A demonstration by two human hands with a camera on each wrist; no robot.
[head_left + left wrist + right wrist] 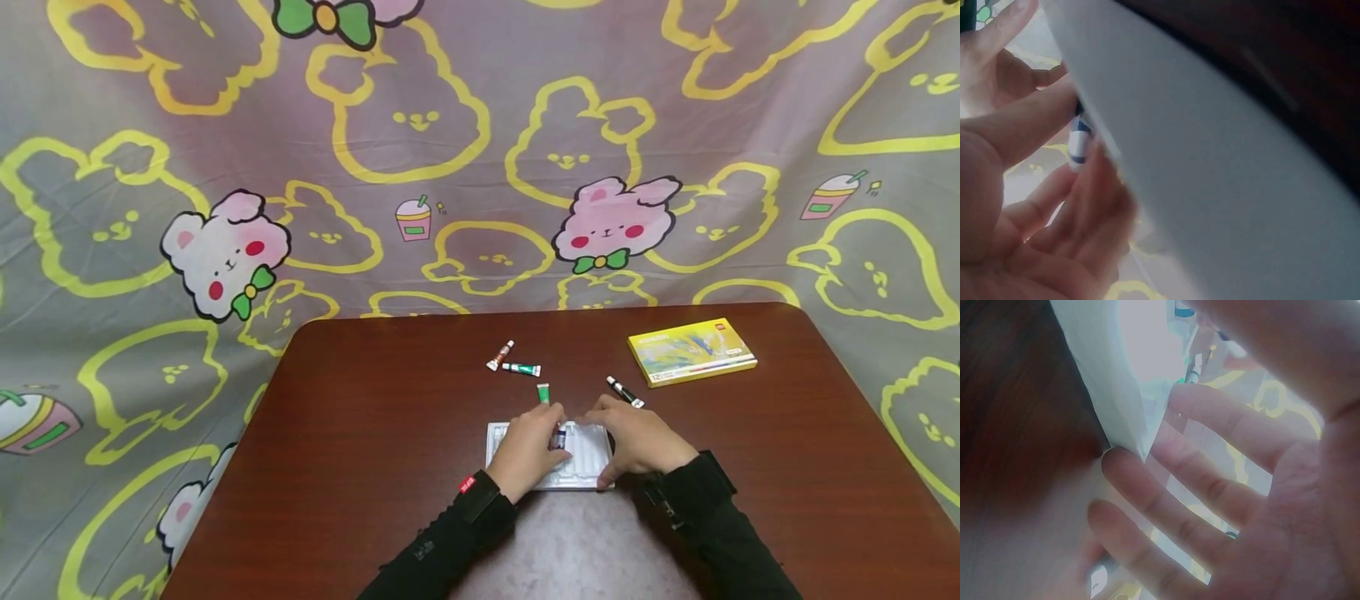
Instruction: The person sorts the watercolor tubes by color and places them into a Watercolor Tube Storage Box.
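Note:
A white plastic tray with moulded slots lies on the table before me. Over its left part is my left hand, pinching a dark blue and white paint tube between thumb and fingers. My right hand holds the tray by its right end, thumb at the near edge and fingers at the far edge. In the right wrist view, fingertips touch the tray's corner. Just past the tray lies a green paint tube, partly behind the left hand. A black paint tube lies beyond the right hand.
Farther back are a brown paint tube and a teal-green paint tube. A yellow paint box lies at the back right of the brown table. A patterned cloth hangs behind the table.

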